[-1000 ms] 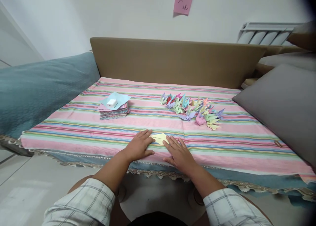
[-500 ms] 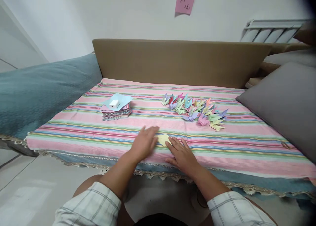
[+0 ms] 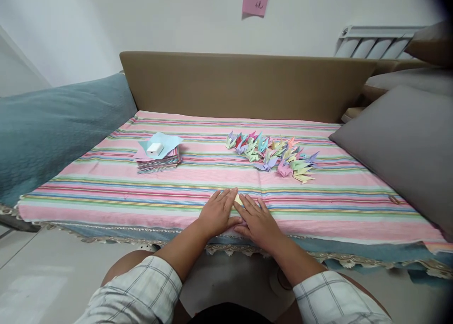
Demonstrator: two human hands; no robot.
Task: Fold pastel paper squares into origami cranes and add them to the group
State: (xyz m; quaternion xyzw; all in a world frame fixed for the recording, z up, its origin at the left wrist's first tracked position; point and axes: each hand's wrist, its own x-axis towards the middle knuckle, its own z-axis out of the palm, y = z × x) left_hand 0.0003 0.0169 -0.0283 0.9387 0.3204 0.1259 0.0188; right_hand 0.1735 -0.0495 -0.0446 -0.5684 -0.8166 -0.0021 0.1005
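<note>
A small pale yellow piece of folded paper (image 3: 238, 200) lies on the striped cloth (image 3: 141, 215), mostly covered by my hands. My left hand (image 3: 218, 214) rests flat over its left part, fingers stretched out. From the other side, my right hand (image 3: 257, 219) lies flat with its fingertips on the paper's right part. The two thumbs nearly meet below it. Beyond my hands, a cluster of folded paper cranes (image 3: 269, 165) in several colours sits on the cloth.
On the left, a stack of coloured paper sheets (image 3: 159, 163) carries a small white box (image 3: 155, 149). A grey cushion (image 3: 392, 145) leans at the right. Behind stands a brown backrest (image 3: 230, 86); a blue-covered armrest (image 3: 63, 112) bounds the left. A small brown object (image 3: 394, 200) lies near the cushion.
My left hand has moved right and come down flat over the yellow paper, hiding most of it. My right hand stays at the paper. The whole view has shifted slightly.
</note>
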